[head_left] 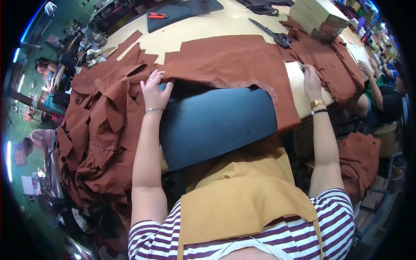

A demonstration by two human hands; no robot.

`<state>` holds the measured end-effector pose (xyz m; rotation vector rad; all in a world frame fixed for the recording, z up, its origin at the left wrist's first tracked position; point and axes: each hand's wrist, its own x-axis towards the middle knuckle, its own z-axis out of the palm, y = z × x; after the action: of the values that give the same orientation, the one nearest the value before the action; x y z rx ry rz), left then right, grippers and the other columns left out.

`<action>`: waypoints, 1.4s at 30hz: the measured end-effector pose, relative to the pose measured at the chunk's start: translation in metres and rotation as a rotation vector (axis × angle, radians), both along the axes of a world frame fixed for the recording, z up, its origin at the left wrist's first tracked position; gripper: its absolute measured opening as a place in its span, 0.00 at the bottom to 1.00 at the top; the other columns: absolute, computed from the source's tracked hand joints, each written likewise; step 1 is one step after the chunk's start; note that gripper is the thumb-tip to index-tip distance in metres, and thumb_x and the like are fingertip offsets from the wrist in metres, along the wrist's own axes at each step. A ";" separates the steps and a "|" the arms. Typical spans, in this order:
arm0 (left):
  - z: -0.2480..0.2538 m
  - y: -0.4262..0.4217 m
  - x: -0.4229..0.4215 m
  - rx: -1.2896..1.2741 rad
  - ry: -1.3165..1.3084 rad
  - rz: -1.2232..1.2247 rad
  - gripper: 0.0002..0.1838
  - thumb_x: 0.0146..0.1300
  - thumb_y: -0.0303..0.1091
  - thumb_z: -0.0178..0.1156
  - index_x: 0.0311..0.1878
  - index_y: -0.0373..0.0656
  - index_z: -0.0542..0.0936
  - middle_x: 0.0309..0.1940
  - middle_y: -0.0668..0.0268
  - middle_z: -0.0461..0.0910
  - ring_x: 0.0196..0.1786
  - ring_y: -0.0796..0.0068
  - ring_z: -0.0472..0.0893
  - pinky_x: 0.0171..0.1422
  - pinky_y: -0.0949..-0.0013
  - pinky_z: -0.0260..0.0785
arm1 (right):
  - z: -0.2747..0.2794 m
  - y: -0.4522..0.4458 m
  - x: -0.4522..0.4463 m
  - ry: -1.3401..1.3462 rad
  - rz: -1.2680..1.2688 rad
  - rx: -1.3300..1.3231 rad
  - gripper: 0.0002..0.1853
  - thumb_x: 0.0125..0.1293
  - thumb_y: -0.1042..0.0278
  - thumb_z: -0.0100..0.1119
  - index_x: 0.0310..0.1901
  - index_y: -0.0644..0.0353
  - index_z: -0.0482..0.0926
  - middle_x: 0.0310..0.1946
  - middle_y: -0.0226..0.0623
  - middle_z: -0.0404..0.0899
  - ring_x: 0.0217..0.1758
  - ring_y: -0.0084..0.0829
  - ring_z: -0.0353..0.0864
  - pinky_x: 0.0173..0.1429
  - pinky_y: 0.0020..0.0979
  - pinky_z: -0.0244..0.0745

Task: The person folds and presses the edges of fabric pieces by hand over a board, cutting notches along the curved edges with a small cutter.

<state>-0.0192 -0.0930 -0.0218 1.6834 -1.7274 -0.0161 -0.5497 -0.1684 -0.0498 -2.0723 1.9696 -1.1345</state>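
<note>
My left hand (pixel 154 92) pinches the left edge of a reddish-brown cloth (pixel 234 56), thumb and fingertips at its corner. That cloth lies across the table, and its near edge curves over a dark blue-black sheet (pixel 221 123). Beside the cloth's right edge, my right hand (pixel 312 82) rests with bent fingers at a pale board (pixel 297 86). Something small and dark shows at its fingertips, too small to name. Crumpled brown cloth (pixel 104 117) is heaped left of my left forearm.
Large scissors (pixel 277 38) and an orange cutter (pixel 157 15) lie on the far part of the table (pixel 208 26). Cardboard boxes (pixel 318 19) sit on stacked brown cloth (pixel 325 60) at the right. A co-worker's hand (pixel 365 67) shows beyond; other people sit at the left.
</note>
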 end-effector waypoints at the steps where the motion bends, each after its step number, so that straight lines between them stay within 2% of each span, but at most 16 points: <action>1: 0.009 0.008 -0.009 -0.068 0.087 -0.085 0.14 0.57 0.37 0.66 0.43 0.39 0.80 0.49 0.65 0.81 0.52 0.68 0.80 0.70 0.47 0.56 | 0.010 0.004 0.026 -0.154 0.040 -0.057 0.17 0.72 0.58 0.51 0.50 0.63 0.76 0.41 0.49 0.81 0.46 0.47 0.81 0.51 0.42 0.74; 2: 0.013 0.018 -0.016 -0.132 0.173 -0.169 0.13 0.58 0.35 0.66 0.41 0.37 0.80 0.46 0.66 0.82 0.49 0.70 0.81 0.69 0.53 0.60 | 0.029 0.015 0.057 -0.206 0.151 -0.073 0.21 0.73 0.51 0.51 0.50 0.62 0.78 0.40 0.49 0.82 0.45 0.48 0.81 0.51 0.39 0.74; 3: 0.012 0.027 -0.018 0.080 0.616 -0.254 0.12 0.60 0.30 0.65 0.44 0.35 0.79 0.42 0.68 0.82 0.44 0.79 0.80 0.58 0.72 0.69 | 0.041 0.018 0.078 -0.130 0.210 0.023 0.21 0.71 0.51 0.54 0.49 0.62 0.78 0.40 0.48 0.82 0.46 0.47 0.81 0.50 0.39 0.74; 6: 0.033 0.050 -0.046 0.127 0.871 -0.330 0.12 0.64 0.29 0.63 0.49 0.35 0.78 0.43 0.70 0.81 0.46 0.83 0.78 0.49 0.79 0.71 | 0.051 0.027 0.138 0.087 0.388 0.090 0.22 0.68 0.46 0.56 0.48 0.59 0.78 0.41 0.46 0.81 0.47 0.45 0.81 0.50 0.40 0.76; 8: 0.029 0.064 -0.043 0.478 1.210 -0.155 0.20 0.65 0.33 0.65 0.57 0.34 0.76 0.46 0.67 0.81 0.48 0.79 0.80 0.51 0.73 0.75 | 0.038 0.024 0.160 0.303 0.414 0.198 0.23 0.66 0.45 0.59 0.50 0.56 0.77 0.45 0.41 0.80 0.48 0.43 0.81 0.51 0.40 0.76; 10: 0.030 0.074 -0.049 0.681 1.230 -0.174 0.23 0.64 0.35 0.66 0.58 0.33 0.76 0.46 0.65 0.82 0.47 0.77 0.81 0.51 0.72 0.75 | 0.027 0.009 0.173 0.333 0.393 0.152 0.22 0.67 0.45 0.58 0.53 0.54 0.76 0.44 0.41 0.80 0.48 0.43 0.80 0.50 0.41 0.76; 13: 0.022 0.067 -0.050 0.973 1.044 -0.085 0.21 0.62 0.36 0.68 0.54 0.33 0.78 0.42 0.64 0.83 0.38 0.76 0.83 0.43 0.75 0.76 | 0.023 -0.022 0.181 0.309 0.309 0.112 0.23 0.68 0.44 0.55 0.54 0.54 0.75 0.45 0.45 0.80 0.48 0.46 0.81 0.51 0.44 0.77; 16: 0.011 0.054 -0.066 0.674 1.171 -0.189 0.20 0.65 0.36 0.65 0.56 0.36 0.77 0.45 0.64 0.83 0.44 0.73 0.83 0.48 0.70 0.77 | 0.034 -0.016 0.193 0.051 0.362 -0.055 0.22 0.69 0.49 0.55 0.57 0.56 0.74 0.44 0.47 0.79 0.48 0.47 0.80 0.51 0.43 0.77; 17: 0.006 0.046 -0.063 0.705 1.302 -0.176 0.17 0.65 0.34 0.64 0.54 0.37 0.77 0.45 0.62 0.83 0.44 0.71 0.84 0.48 0.67 0.78 | 0.041 -0.006 0.198 -0.146 0.485 -0.100 0.22 0.70 0.55 0.55 0.59 0.61 0.72 0.42 0.48 0.79 0.49 0.47 0.79 0.52 0.41 0.76; 18: 0.004 0.044 -0.066 0.657 1.357 -0.185 0.17 0.65 0.34 0.63 0.54 0.36 0.77 0.45 0.62 0.83 0.44 0.71 0.84 0.48 0.67 0.78 | 0.032 0.001 0.206 -0.277 0.565 -0.270 0.22 0.73 0.56 0.54 0.61 0.62 0.71 0.36 0.40 0.78 0.40 0.36 0.81 0.42 0.35 0.78; 20: -0.002 0.043 -0.075 0.561 1.464 -0.197 0.16 0.66 0.32 0.62 0.54 0.36 0.77 0.45 0.61 0.84 0.45 0.69 0.84 0.49 0.66 0.78 | 0.054 0.053 0.216 -1.016 0.667 0.589 0.21 0.74 0.54 0.53 0.61 0.58 0.70 0.30 0.30 0.73 0.29 0.20 0.75 0.29 0.26 0.72; 22: -0.006 0.044 -0.072 0.580 1.424 -0.243 0.14 0.65 0.31 0.61 0.51 0.33 0.78 0.42 0.59 0.85 0.42 0.69 0.85 0.47 0.67 0.78 | 0.053 0.087 0.221 -1.125 0.730 0.957 0.21 0.75 0.50 0.50 0.60 0.54 0.70 0.27 0.22 0.67 0.22 0.12 0.63 0.22 0.18 0.60; 24: -0.004 0.047 -0.067 0.624 1.432 -0.277 0.12 0.64 0.30 0.61 0.47 0.33 0.79 0.39 0.59 0.85 0.39 0.69 0.85 0.45 0.68 0.79 | 0.053 0.102 0.226 -1.297 0.698 1.277 0.22 0.75 0.46 0.48 0.59 0.54 0.71 0.25 0.21 0.64 0.21 0.13 0.58 0.21 0.16 0.55; 25: 0.002 0.050 -0.071 0.606 1.459 -0.236 0.09 0.63 0.29 0.60 0.41 0.33 0.81 0.35 0.59 0.85 0.36 0.70 0.85 0.41 0.70 0.79 | 0.050 0.105 0.230 -1.327 0.685 1.333 0.22 0.76 0.45 0.45 0.58 0.54 0.72 0.24 0.20 0.63 0.21 0.13 0.56 0.21 0.14 0.52; 28: 0.002 0.052 -0.073 0.526 1.466 -0.253 0.08 0.63 0.29 0.59 0.39 0.34 0.82 0.33 0.60 0.84 0.34 0.70 0.84 0.37 0.71 0.79 | 0.037 0.094 0.235 -1.414 0.704 1.404 0.20 0.76 0.47 0.44 0.56 0.53 0.72 0.24 0.19 0.62 0.21 0.12 0.56 0.20 0.14 0.51; 42: 0.003 0.054 -0.070 0.587 1.438 -0.211 0.08 0.61 0.30 0.59 0.38 0.35 0.80 0.30 0.62 0.82 0.27 0.75 0.81 0.24 0.78 0.70 | 0.024 0.089 0.239 -1.588 0.735 1.310 0.18 0.78 0.50 0.43 0.52 0.56 0.72 0.22 0.19 0.61 0.19 0.11 0.54 0.18 0.14 0.50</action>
<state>-0.0889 -0.0389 -0.0192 1.1746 -0.7294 -1.5331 -0.3105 -0.0789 -0.0260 -0.5088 0.5559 -0.5250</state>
